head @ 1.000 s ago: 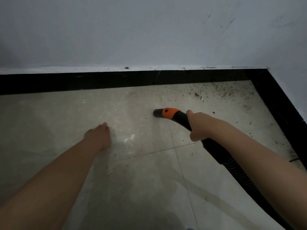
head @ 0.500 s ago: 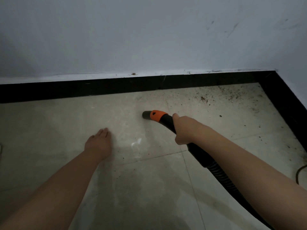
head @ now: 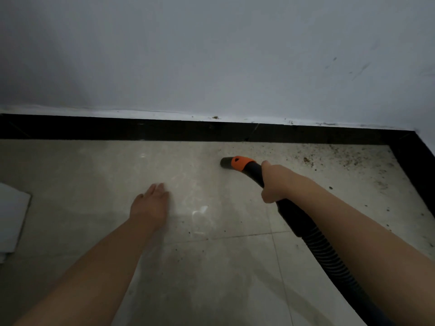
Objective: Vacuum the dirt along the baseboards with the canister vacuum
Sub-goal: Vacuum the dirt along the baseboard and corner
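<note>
- A flat white sheet-like object (head: 11, 220) lies on the floor at the far left edge.
- The left hand (head: 150, 205) rests palm-down on the pale glossy floor tiles (head: 94, 184), fingers straight and together.
- The black vacuum hose with an orange collar (head: 240, 163) has its dark nozzle mouth low over the tile, near the black baseboard (head: 164, 131).
- The right hand (head: 276, 184) grips the hose's curved handle just behind the collar.
- Brown scattered dirt (head: 308, 160) lies right of the nozzle, towards the corner.

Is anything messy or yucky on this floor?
Yes. Brown dirt crumbs are scattered on the pale tiles in the right corner by the black baseboard, to the right of the nozzle. A few bits sit on the baseboard's top edge too.
</note>
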